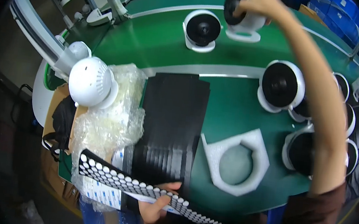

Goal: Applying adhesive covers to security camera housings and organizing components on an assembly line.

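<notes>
The view comes from the left camera of a pair worn on the person's head, looking down and forward over the green table [232, 106] through a fisheye lens that bows its straight edges. It is nearer the left hand [151, 209], low in the middle, than the right hand [255, 5] at the top, and reaches out to blue bins [351, 16] beyond.

Green table [232, 104] brightly lit; right forearm [324, 88] slightly blurred; outer edges visibly bent, corners blacked out.
</notes>
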Available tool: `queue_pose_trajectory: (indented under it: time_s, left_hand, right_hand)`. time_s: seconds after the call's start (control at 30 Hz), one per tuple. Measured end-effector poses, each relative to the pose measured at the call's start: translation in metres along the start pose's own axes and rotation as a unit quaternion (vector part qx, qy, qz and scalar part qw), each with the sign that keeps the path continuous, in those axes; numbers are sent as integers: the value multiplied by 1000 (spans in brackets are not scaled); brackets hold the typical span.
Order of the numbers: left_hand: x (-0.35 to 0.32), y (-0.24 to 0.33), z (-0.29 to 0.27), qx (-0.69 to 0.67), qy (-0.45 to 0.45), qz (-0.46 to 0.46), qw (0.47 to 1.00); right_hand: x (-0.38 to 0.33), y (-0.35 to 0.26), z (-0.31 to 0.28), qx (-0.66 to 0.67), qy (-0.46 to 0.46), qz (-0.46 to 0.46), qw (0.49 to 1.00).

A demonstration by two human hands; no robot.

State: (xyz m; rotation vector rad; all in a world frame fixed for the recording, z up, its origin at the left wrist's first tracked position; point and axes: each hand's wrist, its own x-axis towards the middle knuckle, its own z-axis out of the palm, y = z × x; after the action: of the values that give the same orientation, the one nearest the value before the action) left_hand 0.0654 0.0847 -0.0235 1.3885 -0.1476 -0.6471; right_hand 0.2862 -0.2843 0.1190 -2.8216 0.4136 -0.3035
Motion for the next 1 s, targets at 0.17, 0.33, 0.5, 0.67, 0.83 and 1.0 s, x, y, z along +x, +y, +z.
queue_pose_trajectory:
  time_s: [0.17,0.33,0.5,0.67,0.83,1.0]
  left_hand:
    - [15,16,32,-57,-95,-6,994]
    - [13,8,65,-40,-71,232,969]
    - [16,-5,91,-120,-153,177,965]
    - [13,-6,81,-156,-100,207,961]
    - [12,-3,84,-157,-3,216,964]
    - [5,-7,84,-117,83,215,966]
  right_hand:
    - [-151,-41,-110,179,-252,63,949]
    - [-188,-35,-23,100,-442,44,890]
    - [-228,-25,-11,14,-239,32,970]
    - [-278,19,-2,321,-184,-237,898]
    - [-286,17,19,193,-58,-276,940]
    - [-256,13,22,242,-155,-269,919]
